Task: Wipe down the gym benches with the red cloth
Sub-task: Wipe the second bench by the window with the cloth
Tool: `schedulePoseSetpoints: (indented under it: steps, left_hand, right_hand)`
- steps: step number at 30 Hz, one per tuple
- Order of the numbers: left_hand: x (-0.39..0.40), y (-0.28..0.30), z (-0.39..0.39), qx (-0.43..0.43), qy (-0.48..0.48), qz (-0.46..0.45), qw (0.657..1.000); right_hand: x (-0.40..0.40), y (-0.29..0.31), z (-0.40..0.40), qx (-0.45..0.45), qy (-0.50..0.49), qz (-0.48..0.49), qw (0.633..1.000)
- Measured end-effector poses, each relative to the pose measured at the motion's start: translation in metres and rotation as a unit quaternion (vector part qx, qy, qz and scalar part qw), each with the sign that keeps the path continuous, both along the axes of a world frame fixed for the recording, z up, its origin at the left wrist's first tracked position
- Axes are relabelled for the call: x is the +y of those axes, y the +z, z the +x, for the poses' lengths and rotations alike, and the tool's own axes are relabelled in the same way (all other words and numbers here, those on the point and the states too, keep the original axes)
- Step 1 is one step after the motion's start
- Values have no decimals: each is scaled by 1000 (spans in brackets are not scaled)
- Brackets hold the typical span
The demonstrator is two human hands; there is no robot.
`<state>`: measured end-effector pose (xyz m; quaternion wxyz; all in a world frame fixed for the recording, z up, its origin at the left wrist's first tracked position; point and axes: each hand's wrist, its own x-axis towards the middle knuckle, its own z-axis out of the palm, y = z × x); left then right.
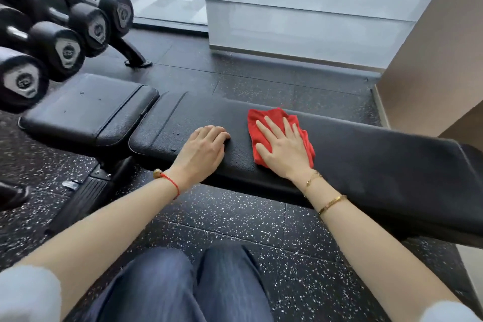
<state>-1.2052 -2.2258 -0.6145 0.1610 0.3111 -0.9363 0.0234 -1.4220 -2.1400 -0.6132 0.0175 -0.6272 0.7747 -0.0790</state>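
Observation:
A black padded gym bench runs across the view, with a long back pad (366,154) and a shorter seat pad (86,107) to its left. The red cloth (266,123) lies crumpled on the back pad. My right hand (283,146) lies flat on the cloth, fingers spread, pressing it to the pad. My left hand (203,150) rests on the bare pad just left of the cloth, fingers curled, holding nothing. A few water drops (176,129) sit on the pad left of my left hand.
A rack of black dumbbells (65,42) stands close at the left, behind the seat pad. The bench's black frame (86,196) reaches down to the speckled rubber floor (235,219). A white wall and a tan column (439,60) close off the right. My knees (183,290) are below.

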Motion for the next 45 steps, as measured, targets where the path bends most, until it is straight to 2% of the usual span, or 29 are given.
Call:
schedulePoseSetpoints:
  steps: [3, 7, 14, 19, 25, 28, 33, 37, 42, 45]
  left_hand:
    - [-7, 16, 23, 8, -15, -35, 999]
    - [-31, 27, 63, 51, 46, -39, 997]
    - [-72, -1, 102, 97, 157, 1, 983]
    - [-83, -19, 102, 150, 203, 50, 966]
    - [-82, -24, 104, 187, 200, 52, 961]
    - [-78, -23, 105, 190, 225, 51, 954]
    - [-71, -26, 112, 195, 234, 47, 951]
    - [-67, -27, 117, 190, 221, 38, 956]
    - [-59, -27, 120, 179, 223, 44, 957]
    - [-55, -27, 123, 168, 227, 53, 958]
  right_hand:
    - [-17, 4, 0, -7, -15, 6, 1000]
    - [-51, 9, 24, -30, -24, 21, 999]
    - [-98, 2, 103, -17, 101, -4, 995]
    - [-74, -3, 94, -40, 176, -21, 983]
    - [-140, 4, 92, -24, 76, -2, 997]
    - [-155, 5, 131, -31, 112, 7, 993]
    - [-108, -1, 150, -29, 209, -11, 977]
    - [-93, -4, 110, -16, 181, -12, 983]
    - [-142, 5, 112, -9, 82, 2, 997]
    - [-139, 2, 149, -16, 134, -3, 991]
